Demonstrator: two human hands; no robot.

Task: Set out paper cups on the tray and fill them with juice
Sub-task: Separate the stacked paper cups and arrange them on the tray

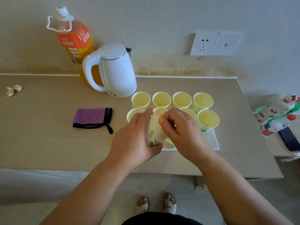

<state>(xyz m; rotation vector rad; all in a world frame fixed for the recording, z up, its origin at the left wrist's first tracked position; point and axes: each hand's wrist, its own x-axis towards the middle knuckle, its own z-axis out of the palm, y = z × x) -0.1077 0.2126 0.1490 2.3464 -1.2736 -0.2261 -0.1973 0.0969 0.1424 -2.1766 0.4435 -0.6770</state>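
Over tray (214, 140), hands (155, 132) grip paper cup (154, 132).

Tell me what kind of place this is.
Probably a room in a home or a guesthouse, not a proper kitchen. A kettle and a juice bottle stand on a plain counter against a wall with a socket, and a tray of paper cups is being set out.

- Upright paper cups (181, 99) crowd the tray's (212, 140) far rows, blocking my reach there.
- The tray's near right corner lies bare.
- The kettle (113, 70) and juice bottle (74, 41) wall off the back left.
- Open tabletop (40, 127) surrounds the purple cloth (91, 117).
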